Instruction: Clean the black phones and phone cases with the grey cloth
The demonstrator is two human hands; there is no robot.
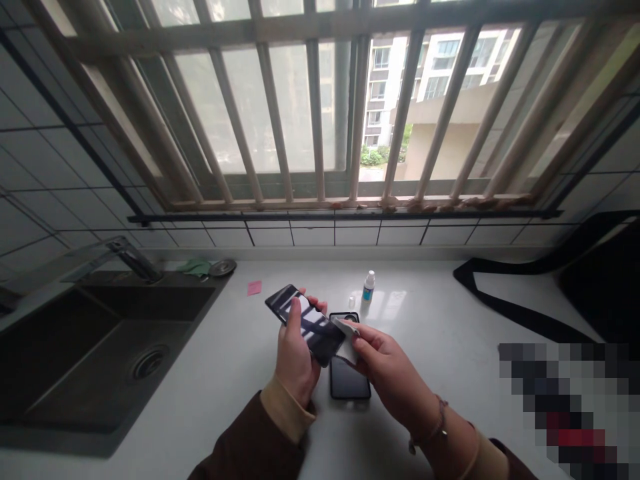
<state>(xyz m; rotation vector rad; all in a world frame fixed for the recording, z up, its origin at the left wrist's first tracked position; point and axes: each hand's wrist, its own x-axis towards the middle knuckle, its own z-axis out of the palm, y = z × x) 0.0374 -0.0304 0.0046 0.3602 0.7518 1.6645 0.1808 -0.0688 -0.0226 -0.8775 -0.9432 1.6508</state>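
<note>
A dark, glossy smartphone (309, 325) lies tilted in my left hand (296, 360), with the thumb over its screen and the fingers behind its far edge. Window bars reflect in the glass. My right hand (383, 357) pinches a pale wiping cloth (349, 343) at the phone's lower right end. Beneath the cloth and partly covered by it, a black phone case (350, 383) rests on the counter. Behind the case stand a small white-capped bottle (369, 287) with a blue label and a little clear cap (352, 302).
A dark sink (165, 393) with a faucet (133, 257) is on the left. Near its corner are a green cloth (195, 267) and a metal strainer (222, 268). A pink paper (254, 287) lies on the white counter (220, 407). At right is a black bag strap (505, 267).
</note>
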